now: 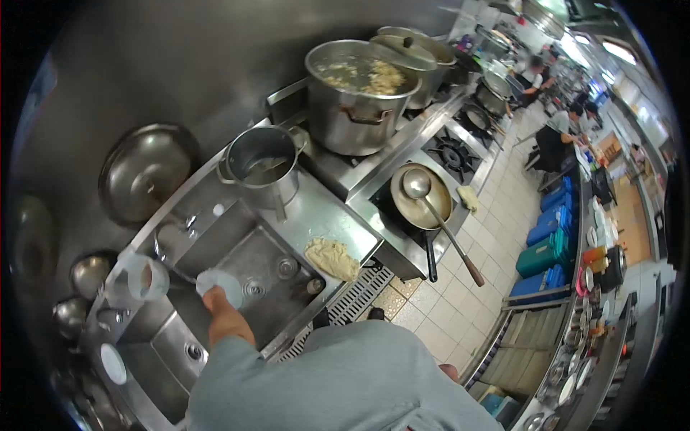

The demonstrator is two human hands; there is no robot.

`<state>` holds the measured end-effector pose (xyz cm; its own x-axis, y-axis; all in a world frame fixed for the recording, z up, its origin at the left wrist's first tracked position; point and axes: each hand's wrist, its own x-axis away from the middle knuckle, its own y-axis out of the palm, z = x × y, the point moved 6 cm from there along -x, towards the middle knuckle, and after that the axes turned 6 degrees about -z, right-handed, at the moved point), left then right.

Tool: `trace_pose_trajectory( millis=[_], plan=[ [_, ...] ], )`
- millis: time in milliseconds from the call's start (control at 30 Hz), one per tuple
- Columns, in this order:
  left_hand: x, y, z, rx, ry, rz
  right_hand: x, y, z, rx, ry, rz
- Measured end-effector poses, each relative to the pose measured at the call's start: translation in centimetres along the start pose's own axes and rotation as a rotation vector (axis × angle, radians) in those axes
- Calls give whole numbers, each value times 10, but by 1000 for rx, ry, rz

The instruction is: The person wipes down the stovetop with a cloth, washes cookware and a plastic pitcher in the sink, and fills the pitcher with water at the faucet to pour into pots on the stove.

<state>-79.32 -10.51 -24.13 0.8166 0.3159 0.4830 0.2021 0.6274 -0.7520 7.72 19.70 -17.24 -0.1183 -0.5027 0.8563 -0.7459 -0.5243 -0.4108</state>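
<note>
Over the steel sink [237, 248], my left hand [215, 299] is closed on the rim of a translucent white bowl [228, 284]. The tap nearest to it reaches over the basin just behind. A round translucent container [148, 279] stands on the sink divider left of the hand. Beside the basin, a yellowish cloth [332, 259] lies crumpled on the steel counter. At the right side of my grey shirt shows a small patch of skin [449, 372], perhaps my right hand or forearm; its fingers are hidden.
An empty-looking deep pot [262, 161] stands behind the sink. Large pots with liquid [359, 118] sit on the stove, and a pan with a ladle [420, 197] has its handle jutting toward the tiled floor. Blue and green bins [540, 253] line the right; people [559, 136] stand far back.
</note>
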Motion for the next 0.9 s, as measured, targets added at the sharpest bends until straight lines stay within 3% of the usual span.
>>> trace_pose_trajectory(
  millis=[67, 133, 167, 233, 300, 367, 433, 500, 533, 600, 667, 733, 800, 867, 900],
  plan=[
    [-42, 16, -19, -91, 76, 12, -25, -15, 32, 143, -125, -16],
    [-33, -7, -46, 142, -342, 184, -36, -28, 61, -91, -54, 40],
    [-61, -1, -40, -96, -31, 34, -35, -28, 76, -286, 13, 81],
    [-84, 14, -22, -548, 726, -72, -27, -25, 79, -303, 21, 92],
    [-90, 21, -28, -433, 583, -225, -23, -18, 80, -303, 33, 72],
    [-59, 50, -54, 368, 227, -446, -33, -11, 79, -256, 93, 34],
    [-33, 70, -65, 581, -46, -652, -51, -4, 96, -128, 181, -96],
    [16, 72, -70, 621, -239, -503, -105, -3, 118, 26, 142, -191],
    [16, 74, -74, 657, -199, -481, -123, -5, 118, 140, 83, -194],
    [17, 79, -77, 677, -138, -472, -140, -10, 77, 1264, -367, -368],
    [44, 53, -86, 712, -30, -487, -159, -37, 60, 1184, -483, -268],
    [60, 38, -93, 717, -11, -432, -138, -87, 32, 339, -1, -127],
    [122, 12, -80, 724, 34, -236, -135, -126, 24, 184, -85, -18],
    [150, -18, -72, 327, 550, -408, -153, -159, 26, 10, -174, 81],
    [190, -39, -62, 279, 669, -283, -166, -176, 34, 78, -161, 73]
  ],
)
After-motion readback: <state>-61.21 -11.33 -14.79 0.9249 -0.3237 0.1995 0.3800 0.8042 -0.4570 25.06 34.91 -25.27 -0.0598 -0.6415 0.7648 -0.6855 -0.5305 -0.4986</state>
